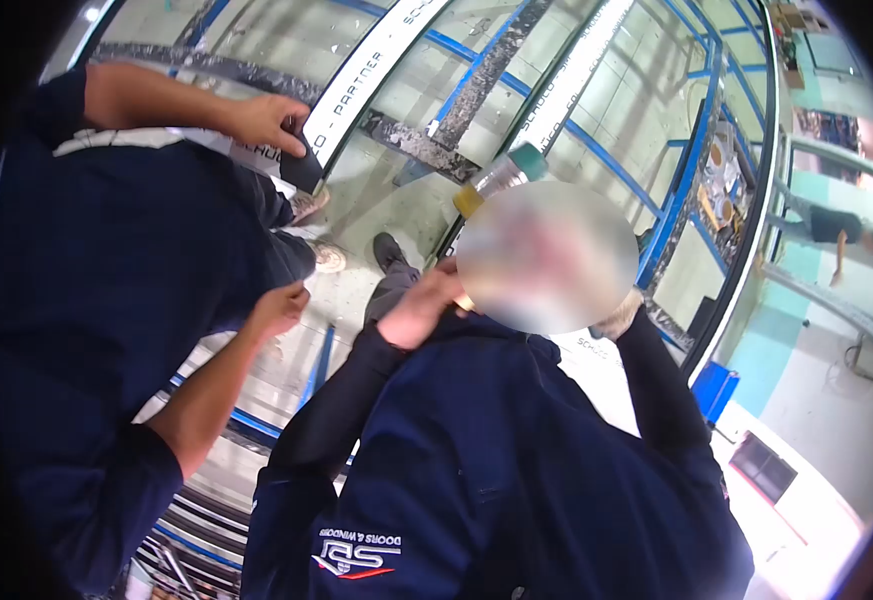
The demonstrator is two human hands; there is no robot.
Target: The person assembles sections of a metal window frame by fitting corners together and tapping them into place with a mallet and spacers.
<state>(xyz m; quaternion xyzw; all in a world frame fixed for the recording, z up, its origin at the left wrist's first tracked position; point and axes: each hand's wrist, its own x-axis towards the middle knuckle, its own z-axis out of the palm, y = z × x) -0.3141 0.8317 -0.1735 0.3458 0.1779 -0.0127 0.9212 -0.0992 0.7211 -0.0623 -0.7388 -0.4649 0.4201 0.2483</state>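
My left hand [424,308] is in front of my waist, its fingers curled near a small pale yellow piece [464,302]; what it grips is partly hidden by a blurred oval. My right hand [618,315] is at the oval's lower right edge, its fingers mostly hidden. Above my hands, a mallet-like head [501,180] with a green end and a yellow end lies across a dark frame profile. The blur covers whatever joins it. White film [596,352] printed with lettering shows beside my right hand.
At left stands a co-worker in dark clothing [126,280], one hand [271,125] on a dark piece by a frame bar with printed film [361,85]. Blue metal supports [611,165] run below the frames. Another person [836,225] is far right. A blue box [716,390] sits at right.
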